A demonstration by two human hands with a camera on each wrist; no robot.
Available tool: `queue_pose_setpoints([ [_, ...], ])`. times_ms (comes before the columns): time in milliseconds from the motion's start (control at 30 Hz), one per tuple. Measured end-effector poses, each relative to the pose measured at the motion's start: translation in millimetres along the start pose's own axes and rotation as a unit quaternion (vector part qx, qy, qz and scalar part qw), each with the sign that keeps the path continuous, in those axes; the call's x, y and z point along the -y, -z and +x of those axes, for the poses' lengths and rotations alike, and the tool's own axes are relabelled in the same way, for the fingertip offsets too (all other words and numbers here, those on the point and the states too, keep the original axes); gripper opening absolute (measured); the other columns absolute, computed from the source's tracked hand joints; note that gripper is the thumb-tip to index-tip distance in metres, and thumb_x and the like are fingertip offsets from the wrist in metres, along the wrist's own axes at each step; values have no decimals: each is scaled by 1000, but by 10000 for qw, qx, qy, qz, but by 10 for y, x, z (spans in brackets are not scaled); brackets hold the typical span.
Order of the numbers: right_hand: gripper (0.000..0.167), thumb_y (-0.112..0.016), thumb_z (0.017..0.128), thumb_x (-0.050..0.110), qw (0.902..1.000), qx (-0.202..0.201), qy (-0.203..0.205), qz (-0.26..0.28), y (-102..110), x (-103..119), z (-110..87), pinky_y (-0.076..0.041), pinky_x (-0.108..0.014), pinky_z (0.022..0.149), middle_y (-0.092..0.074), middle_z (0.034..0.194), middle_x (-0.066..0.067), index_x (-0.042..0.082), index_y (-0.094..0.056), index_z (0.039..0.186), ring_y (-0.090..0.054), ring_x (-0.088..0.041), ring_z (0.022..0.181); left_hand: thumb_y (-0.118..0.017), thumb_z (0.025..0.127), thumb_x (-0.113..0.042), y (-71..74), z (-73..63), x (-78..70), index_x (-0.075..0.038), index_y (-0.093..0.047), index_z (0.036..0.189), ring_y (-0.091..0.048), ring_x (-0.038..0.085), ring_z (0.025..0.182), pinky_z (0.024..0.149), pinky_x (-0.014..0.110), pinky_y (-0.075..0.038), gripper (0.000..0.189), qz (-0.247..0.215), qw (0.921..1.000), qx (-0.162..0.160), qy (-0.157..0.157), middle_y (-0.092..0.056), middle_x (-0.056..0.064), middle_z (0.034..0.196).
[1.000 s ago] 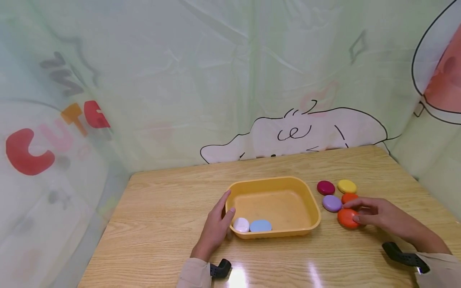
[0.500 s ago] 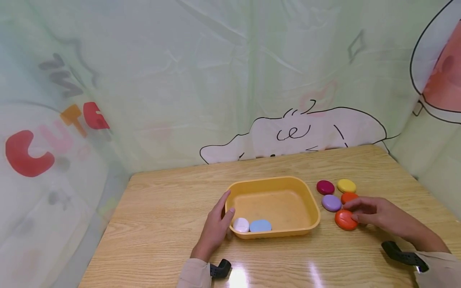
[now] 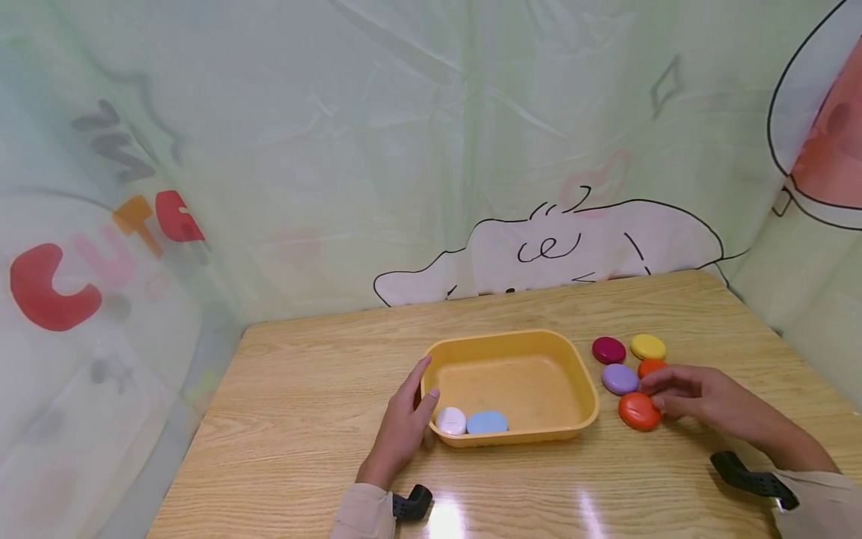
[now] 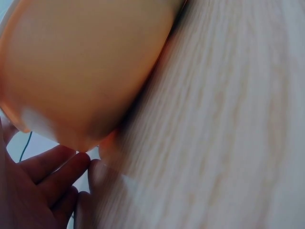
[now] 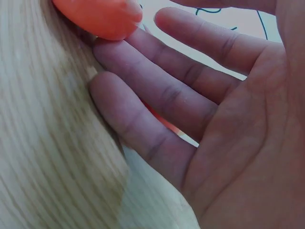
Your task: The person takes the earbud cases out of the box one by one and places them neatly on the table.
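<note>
A yellow tray (image 3: 515, 438) stands mid-table, with a white round disc (image 3: 451, 421) and a light-blue oval disc (image 3: 487, 423) in its near left corner. My left hand (image 3: 397, 430) holds the tray's left end, thumb over the rim. Other fingers of it touch the outer wall in the left wrist view. Right of the tray, my right hand (image 3: 714, 400) presses its thumb and fingertips to the right edge of a glossy red disc (image 3: 639, 412). Its lower fingers look nearly straight in the right wrist view, tips against the disc (image 5: 102, 14).
Behind the red disc lie a purple disc (image 3: 620, 379), an orange-red disc (image 3: 651, 367) partly behind the right fingers, a dark-red disc (image 3: 609, 350) and a yellow disc (image 3: 648, 346). A printed curtain (image 3: 303, 187) hangs behind the wooden table (image 3: 303, 419).
The red disc has slid a little to the left across the table, away from the palm, while my right hand has shifted only slightly. My left hand and the tray have stayed put.
</note>
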State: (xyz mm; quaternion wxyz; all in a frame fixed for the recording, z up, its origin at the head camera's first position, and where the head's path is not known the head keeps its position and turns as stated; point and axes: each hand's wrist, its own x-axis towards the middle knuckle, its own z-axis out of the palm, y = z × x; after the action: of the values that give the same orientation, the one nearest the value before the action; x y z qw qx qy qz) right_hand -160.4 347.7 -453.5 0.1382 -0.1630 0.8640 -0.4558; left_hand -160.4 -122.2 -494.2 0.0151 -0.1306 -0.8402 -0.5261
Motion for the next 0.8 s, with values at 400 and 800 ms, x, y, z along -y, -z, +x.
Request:
queue_pose_setpoints([
  [400,39,-62,100,20,9979,-485,-371,-210,-24,54,18,-59,-30,72,-68,115,-16,-6,-58,129,-65,-12,91,-48,106,-37,-2,0,-3,-37,-29,157,-27,15,147,118,44,-26,55,23,9999,-1,99,-30,-9,160],
  [800,41,-59,103,29,9928,-1079,-281,-431,-66,297,111,-59,-27,73,-69,116,-16,-2,-59,130,-67,-12,91,-49,106,-35,-6,1,-30,-35,-30,158,-28,16,147,118,44,-28,55,-17,10000,-23,93,-30,-8,160],
])
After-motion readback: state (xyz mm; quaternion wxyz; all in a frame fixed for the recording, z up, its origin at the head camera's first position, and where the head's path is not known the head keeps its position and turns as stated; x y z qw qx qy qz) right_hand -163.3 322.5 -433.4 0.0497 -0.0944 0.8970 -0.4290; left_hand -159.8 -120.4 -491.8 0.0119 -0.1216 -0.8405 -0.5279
